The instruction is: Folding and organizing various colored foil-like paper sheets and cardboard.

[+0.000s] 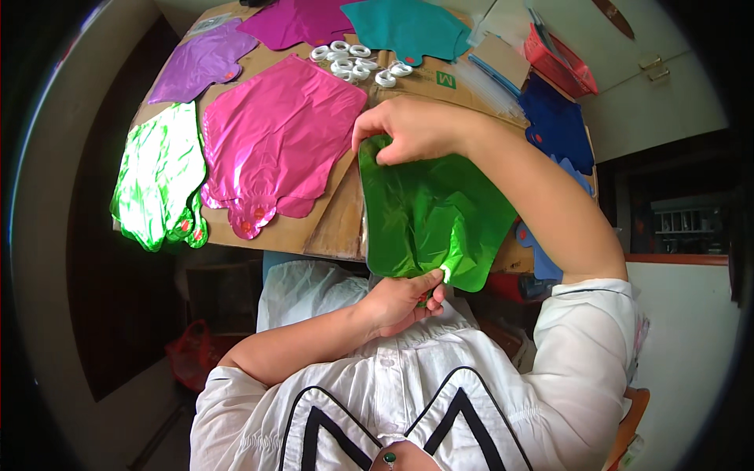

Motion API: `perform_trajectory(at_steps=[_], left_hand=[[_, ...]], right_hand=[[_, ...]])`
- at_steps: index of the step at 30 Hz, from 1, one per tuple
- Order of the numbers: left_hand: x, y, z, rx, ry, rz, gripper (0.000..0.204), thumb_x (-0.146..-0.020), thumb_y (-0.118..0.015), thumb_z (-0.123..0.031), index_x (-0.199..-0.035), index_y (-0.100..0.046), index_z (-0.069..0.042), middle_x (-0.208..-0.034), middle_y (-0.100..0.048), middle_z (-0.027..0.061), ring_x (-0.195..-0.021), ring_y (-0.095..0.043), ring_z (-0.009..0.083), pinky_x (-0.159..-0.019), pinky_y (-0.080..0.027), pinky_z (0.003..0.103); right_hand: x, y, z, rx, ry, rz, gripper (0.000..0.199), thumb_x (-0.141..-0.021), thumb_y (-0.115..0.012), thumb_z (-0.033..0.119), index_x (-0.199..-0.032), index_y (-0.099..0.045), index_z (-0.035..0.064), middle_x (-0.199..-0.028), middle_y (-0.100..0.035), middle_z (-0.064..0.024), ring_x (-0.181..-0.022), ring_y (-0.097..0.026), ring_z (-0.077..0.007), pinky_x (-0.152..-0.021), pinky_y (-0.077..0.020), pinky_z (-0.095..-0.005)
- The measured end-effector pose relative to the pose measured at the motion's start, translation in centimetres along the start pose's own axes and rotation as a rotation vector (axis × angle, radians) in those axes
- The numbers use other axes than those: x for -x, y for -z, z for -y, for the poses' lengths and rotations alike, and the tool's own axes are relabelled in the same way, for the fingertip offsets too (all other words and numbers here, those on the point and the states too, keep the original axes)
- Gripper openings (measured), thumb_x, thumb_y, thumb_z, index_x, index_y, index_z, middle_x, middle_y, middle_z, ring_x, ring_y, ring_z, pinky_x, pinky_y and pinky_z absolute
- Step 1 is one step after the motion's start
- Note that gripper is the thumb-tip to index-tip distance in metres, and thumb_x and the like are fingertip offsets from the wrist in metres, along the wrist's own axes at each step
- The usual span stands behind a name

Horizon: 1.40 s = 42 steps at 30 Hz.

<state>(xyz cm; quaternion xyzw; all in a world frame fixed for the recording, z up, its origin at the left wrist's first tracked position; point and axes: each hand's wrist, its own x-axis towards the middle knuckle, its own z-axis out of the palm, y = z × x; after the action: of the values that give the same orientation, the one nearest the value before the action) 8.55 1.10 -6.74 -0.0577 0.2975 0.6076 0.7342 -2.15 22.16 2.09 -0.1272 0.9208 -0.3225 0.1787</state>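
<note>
In the head view, the left hand (404, 304) has its thumb and fingers clamped on the narrow lower end of a green foil balloon (428, 208), close to the person's white shirt (385, 357). The right hand (416, 129) reaches over from the right, thumb and fingers closed on the balloon's upper left corner. With 2 opposite ends gripped, the foil hangs fairly flat between the hands, partly past the table's near edge; this grip probably serves to spread it and bring its neck near the body.

On the cardboard (338, 216), flat balloons lie grouped by colour, likely for easy picking: pink (283, 129), shiny light green (161, 169), purple (200, 61), magenta (298, 22), teal (408, 30) and dark blue (556, 118). White rings (343, 66) sit in a central cluster, presumably within reach of either hand. A red basket (580, 74) stands at the far right.
</note>
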Motion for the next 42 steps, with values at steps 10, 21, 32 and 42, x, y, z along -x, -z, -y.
perform_trajectory(at_steps=[10, 21, 32, 42], left_hand=[[-0.2, 0.5, 0.6, 0.038, 0.022, 0.046, 0.023, -0.103, -0.049, -0.024, -0.090, -0.056, -0.007, -0.077, -0.054, 0.0015, -0.070, -0.048, 0.0119, -0.079, -0.048, 0.032], [0.0, 0.4, 0.1, 0.019, 0.052, 0.049, 0.026, -0.105, -0.045, -0.025, -0.089, -0.056, -0.008, -0.079, -0.053, 0.0000, -0.071, -0.047, 0.0110, -0.082, -0.048, 0.029], [-0.3, 0.4, 0.2, 0.004, 0.047, 0.050, 0.023, -0.104, -0.047, -0.025, -0.092, -0.056, -0.009, -0.081, -0.053, -0.0003, -0.071, -0.047, 0.0103, -0.080, -0.049, 0.029], [-0.2, 0.2, 0.2, 0.012, 0.037, 0.022, 0.021, -0.104, -0.048, -0.025, -0.090, -0.055, -0.010, -0.078, -0.053, -0.0004, -0.070, -0.047, 0.0103, -0.079, -0.048, 0.030]], right_hand=[[-1.9, 0.3, 0.9, 0.011, -0.235, 0.145, 0.027, -0.081, -0.070, 0.021, -0.100, -0.068, 0.0022, -0.086, -0.067, -0.0080, -0.078, -0.062, -0.0200, -0.072, -0.0493, -0.0330], [-1.9, 1.8, 1.6, 0.027, -0.180, 0.146, 0.020, -0.078, -0.067, 0.007, -0.097, -0.068, 0.0003, -0.086, -0.069, -0.0112, -0.078, -0.064, -0.0204, -0.068, -0.0503, -0.0341], [-0.6, 2.4, 2.9, 0.368, -0.021, 0.108, 0.018, -0.076, -0.063, 0.008, -0.092, -0.067, 0.0003, -0.083, -0.067, -0.0141, -0.080, -0.064, -0.0302, -0.074, -0.0507, -0.0396], [-1.4, 2.2, 3.2, 0.298, -0.005, 0.129, 0.014, -0.077, -0.063, 0.006, -0.090, -0.068, 0.0024, -0.081, -0.068, -0.0128, -0.080, -0.065, -0.0281, -0.072, -0.0509, -0.0401]])
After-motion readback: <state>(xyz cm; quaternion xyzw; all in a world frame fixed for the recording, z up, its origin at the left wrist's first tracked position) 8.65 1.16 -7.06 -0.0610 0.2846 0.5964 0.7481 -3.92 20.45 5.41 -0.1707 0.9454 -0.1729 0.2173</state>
